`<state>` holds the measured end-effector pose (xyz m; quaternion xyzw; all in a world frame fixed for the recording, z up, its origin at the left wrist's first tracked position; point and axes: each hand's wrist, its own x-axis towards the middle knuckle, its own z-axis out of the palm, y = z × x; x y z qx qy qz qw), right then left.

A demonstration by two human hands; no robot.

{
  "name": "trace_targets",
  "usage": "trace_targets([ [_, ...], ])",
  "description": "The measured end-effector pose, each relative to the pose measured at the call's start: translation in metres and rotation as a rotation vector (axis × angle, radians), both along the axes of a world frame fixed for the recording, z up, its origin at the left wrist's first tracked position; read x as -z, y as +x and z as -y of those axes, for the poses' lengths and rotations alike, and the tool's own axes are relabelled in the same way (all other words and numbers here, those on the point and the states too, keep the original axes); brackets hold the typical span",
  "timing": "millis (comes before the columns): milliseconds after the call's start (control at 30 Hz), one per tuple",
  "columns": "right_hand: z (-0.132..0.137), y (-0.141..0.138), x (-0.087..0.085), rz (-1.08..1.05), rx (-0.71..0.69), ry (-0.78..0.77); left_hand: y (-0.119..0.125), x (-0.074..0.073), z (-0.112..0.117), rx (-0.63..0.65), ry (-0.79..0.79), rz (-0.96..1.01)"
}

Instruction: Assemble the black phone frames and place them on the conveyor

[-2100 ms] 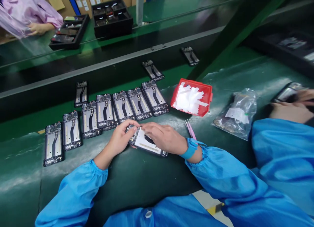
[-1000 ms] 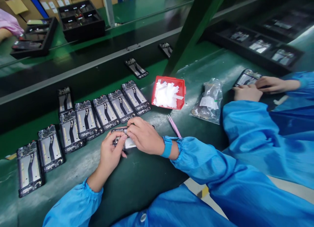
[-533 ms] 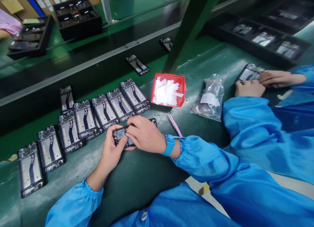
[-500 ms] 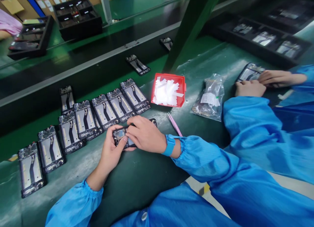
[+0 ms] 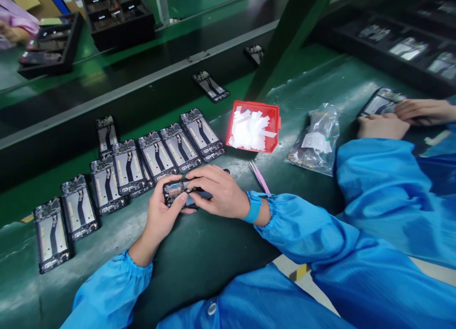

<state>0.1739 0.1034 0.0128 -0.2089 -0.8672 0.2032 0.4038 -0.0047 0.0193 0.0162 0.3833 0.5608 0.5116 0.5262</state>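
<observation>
An opened phone (image 5: pixel 175 190), its circuit board showing, lies sideways in my left hand (image 5: pixel 164 208). The left fingers wrap behind its edge and the thumb presses on its face. My right hand (image 5: pixel 221 191) covers much of the phone's other half. Its bent fingertips come together over the inner parts beside my left thumb; whatever they pinch is hidden. Pink tweezers (image 5: pixel 260 178) lie on the bench just beyond my right wrist. A red tray (image 5: pixel 275 125) with white strips (image 5: pixel 249 128) stands behind them.
Several opened phones (image 5: pixel 128 170) form a slanting row on the green bench (image 5: pixel 199 267). A clear plastic bag (image 5: pixel 315 141) lies right of the tray. Further right, a co-worker's hands (image 5: pixel 395 117) work on another phone (image 5: pixel 379 101). A green post (image 5: pixel 281 39) rises behind the tray.
The view has shifted slightly, so most things sit a little further right. My right fingers have moved slightly over the phone, and more of its board shows. My left hand keeps its hold.
</observation>
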Motion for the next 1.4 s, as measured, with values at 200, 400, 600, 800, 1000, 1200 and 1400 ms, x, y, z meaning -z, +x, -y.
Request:
trace_targets([
  [200,0.0057,-0.0003,-0.0023,0.029,0.033,0.063,0.0012,-0.0027,0.0009,-0.002,0.009,-0.040],
  [400,0.0058,0.0008,-0.0069,0.028,0.033,0.121,0.0006,-0.0016,0.0014,-0.027,-0.008,-0.038],
  [600,0.0079,0.0020,-0.0092,0.058,0.042,0.141,0.0011,0.0026,0.0036,-0.053,-0.034,0.026],
  [800,0.0091,-0.0004,-0.0067,0.121,0.057,0.066,0.0037,0.0042,0.0040,-0.078,-0.069,0.024],
  [1000,0.0072,-0.0009,-0.0071,0.114,0.059,0.072,0.0012,0.0028,0.0033,-0.049,-0.044,-0.007],
  [1200,0.0078,-0.0012,-0.0083,0.120,0.078,0.102,0.0034,-0.0018,0.0031,-0.042,-0.024,-0.038],
  [1400,0.0099,0.0002,-0.0098,0.108,0.088,0.142,0.0046,-0.0023,0.0041,-0.058,-0.030,-0.064],
])
